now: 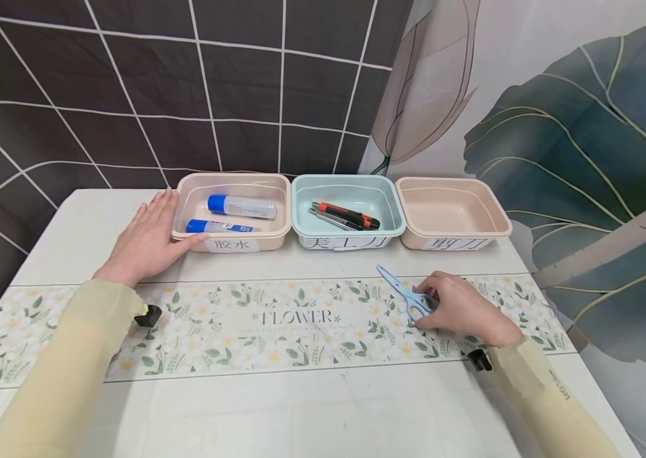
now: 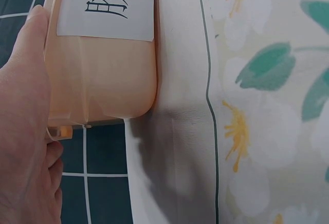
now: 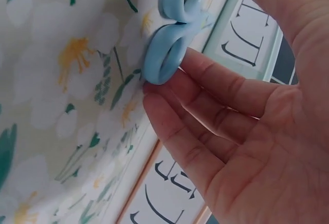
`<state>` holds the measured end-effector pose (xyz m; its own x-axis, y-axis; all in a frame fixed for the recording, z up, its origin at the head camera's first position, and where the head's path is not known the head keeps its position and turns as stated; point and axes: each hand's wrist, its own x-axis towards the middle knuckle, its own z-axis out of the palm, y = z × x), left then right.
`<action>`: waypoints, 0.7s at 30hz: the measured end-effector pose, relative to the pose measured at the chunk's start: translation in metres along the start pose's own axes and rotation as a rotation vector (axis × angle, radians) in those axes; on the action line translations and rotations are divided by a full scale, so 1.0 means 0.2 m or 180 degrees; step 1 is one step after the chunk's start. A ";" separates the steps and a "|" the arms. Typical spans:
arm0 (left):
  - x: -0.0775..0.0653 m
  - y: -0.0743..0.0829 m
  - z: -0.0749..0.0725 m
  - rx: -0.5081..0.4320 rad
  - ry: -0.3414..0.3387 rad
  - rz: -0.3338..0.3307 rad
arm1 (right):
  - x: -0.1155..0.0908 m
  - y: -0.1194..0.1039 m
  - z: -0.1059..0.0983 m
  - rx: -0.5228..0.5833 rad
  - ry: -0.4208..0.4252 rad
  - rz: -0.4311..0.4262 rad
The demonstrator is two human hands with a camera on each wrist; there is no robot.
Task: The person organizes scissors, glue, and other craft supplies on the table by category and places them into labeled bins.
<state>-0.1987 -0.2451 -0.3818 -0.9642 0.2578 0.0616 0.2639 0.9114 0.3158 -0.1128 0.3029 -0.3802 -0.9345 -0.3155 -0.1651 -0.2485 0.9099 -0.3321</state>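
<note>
My left hand (image 1: 148, 238) lies along the left side of a peach bin (image 1: 274, 243), fingers extended and thumb on its front rim. Two blue-capped glue tubes (image 1: 250, 208) lie inside that bin. In the left wrist view the thumb runs beside the rim above a paper label (image 2: 105, 8). Over at the right, my right hand (image 1: 460, 310) holds the handles of light blue scissors (image 1: 405, 291), which lie on the patterned strip with blades pointing up-left. The right wrist view shows fingertips against one handle loop (image 3: 165, 62); the thumb tip is cut off by the frame.
Beside the peach bin, a light blue bin (image 1: 323, 191) holds utility knives (image 1: 348, 215). Another peach bin (image 1: 454, 210) stands at the right end of the row. A floral strip (image 1: 300, 346) marked FLOWER crosses the white table (image 1: 323, 407). Dark gridded fabric (image 1: 157, 70) hangs behind.
</note>
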 end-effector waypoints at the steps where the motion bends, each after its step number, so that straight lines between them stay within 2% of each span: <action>1: 0.00 0.00 0.00 -0.0007 -0.0008 -0.0006 | 0.00 0.00 0.00 -0.0018 -0.0028 0.0018; 6: 0.00 0.00 0.00 -0.0009 -0.0011 -0.0010 | 0.00 -0.01 -0.01 -0.0080 -0.0119 0.0098; 21: 0.00 0.00 0.00 -0.0010 -0.0017 0.0021 | 0.00 0.01 -0.01 -0.0098 -0.0069 0.0046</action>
<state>-0.1989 -0.2449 -0.3816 -0.9623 0.2656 0.0588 0.2702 0.9087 0.3184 -0.1146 0.3049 -0.3790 -0.9324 -0.3077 -0.1897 -0.2431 0.9222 -0.3009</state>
